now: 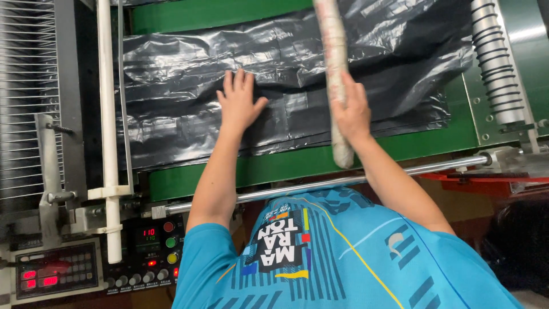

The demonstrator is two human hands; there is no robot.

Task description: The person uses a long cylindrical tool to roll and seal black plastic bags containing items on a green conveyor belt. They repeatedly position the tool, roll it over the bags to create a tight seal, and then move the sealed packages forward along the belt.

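Black plastic sheet (189, 86) under flat, open left hand (239, 103); right hand (351, 111) gripping pale stick (336, 74).

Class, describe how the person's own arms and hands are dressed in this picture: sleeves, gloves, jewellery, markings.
Both hands are bare: no gloves, rings or watch show on the left hand or the right hand. The forearms are uncovered. A short-sleeved turquoise sports shirt with dark blue stripes and printed lettering ends above the elbows.

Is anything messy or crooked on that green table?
The black plastic sheets on the green table are wrinkled, not smooth. The left hand lies flat on them, and the right hand holds a pale rod.
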